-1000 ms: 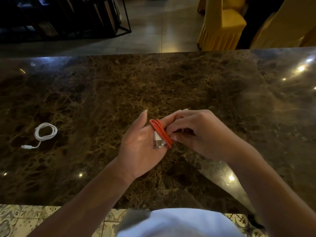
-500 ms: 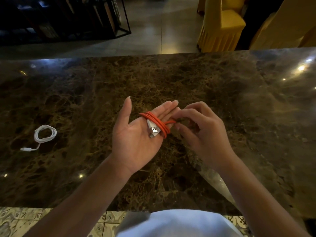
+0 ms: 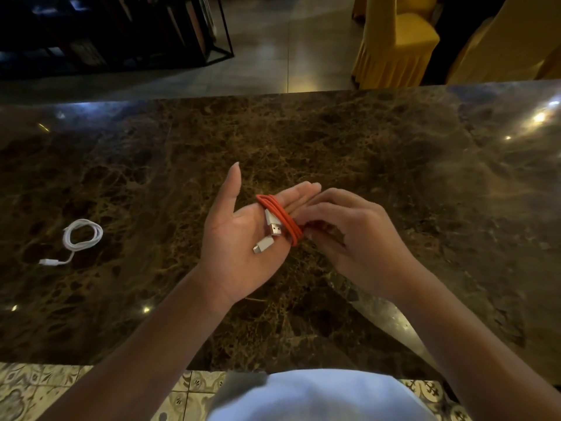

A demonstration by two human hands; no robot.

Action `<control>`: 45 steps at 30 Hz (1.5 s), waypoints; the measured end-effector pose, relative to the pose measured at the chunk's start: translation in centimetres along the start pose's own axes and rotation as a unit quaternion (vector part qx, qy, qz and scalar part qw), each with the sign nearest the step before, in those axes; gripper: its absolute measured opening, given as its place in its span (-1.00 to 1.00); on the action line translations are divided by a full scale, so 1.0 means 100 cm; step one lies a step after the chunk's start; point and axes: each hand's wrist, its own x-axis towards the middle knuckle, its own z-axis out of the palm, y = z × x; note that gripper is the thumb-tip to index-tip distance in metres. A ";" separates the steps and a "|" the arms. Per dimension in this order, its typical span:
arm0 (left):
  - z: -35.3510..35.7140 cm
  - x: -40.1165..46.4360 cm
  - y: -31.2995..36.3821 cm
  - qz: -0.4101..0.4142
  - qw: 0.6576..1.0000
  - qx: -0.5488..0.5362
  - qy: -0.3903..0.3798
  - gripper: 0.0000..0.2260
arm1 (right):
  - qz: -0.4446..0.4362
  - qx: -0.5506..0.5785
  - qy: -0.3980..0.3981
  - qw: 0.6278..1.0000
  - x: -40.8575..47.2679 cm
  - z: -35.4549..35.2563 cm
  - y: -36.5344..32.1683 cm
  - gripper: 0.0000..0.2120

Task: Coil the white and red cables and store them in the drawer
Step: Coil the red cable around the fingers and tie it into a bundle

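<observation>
The red cable is wound in several loops around the straight fingers of my left hand, which is held palm up over the table. Its two white plugs lie on that palm. My right hand is beside the loops, fingers curled, pinching the red cable at its right edge. The white cable lies coiled on the dark marble table at the left, its plug end trailing towards me. No drawer is in view.
The table's near edge runs just in front of my body, with patterned floor tiles below it. Beyond the far edge stand yellow-covered chairs at the right and a dark metal shelf frame at the left.
My left hand has turned palm up and opened flat, showing both white plugs on the palm. My right hand has shifted from over the fingers to the right side of the loops.
</observation>
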 end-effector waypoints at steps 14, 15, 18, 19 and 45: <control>0.001 0.017 -0.013 0.055 0.975 0.189 0.106 -0.05 | 0.295 0.279 -0.039 0.913 -0.005 0.040 -0.025 -0.58; 0.001 0.017 -0.015 0.052 0.972 0.199 0.112 -0.05 | 0.299 0.275 -0.036 0.913 -0.004 0.042 -0.024 -0.56; -0.003 0.017 -0.017 0.048 0.968 0.212 0.127 -0.05 | 0.312 0.285 -0.050 0.905 -0.004 0.046 -0.024 -0.56; -0.004 0.017 -0.018 0.044 0.967 0.214 0.131 -0.05 | 0.323 0.297 -0.056 0.897 -0.004 0.048 -0.023 -0.59; -0.008 0.017 0.000 -0.012 0.945 -0.200 0.260 -0.13 | 0.172 0.107 -0.324 0.924 0.001 0.016 -0.005 -0.64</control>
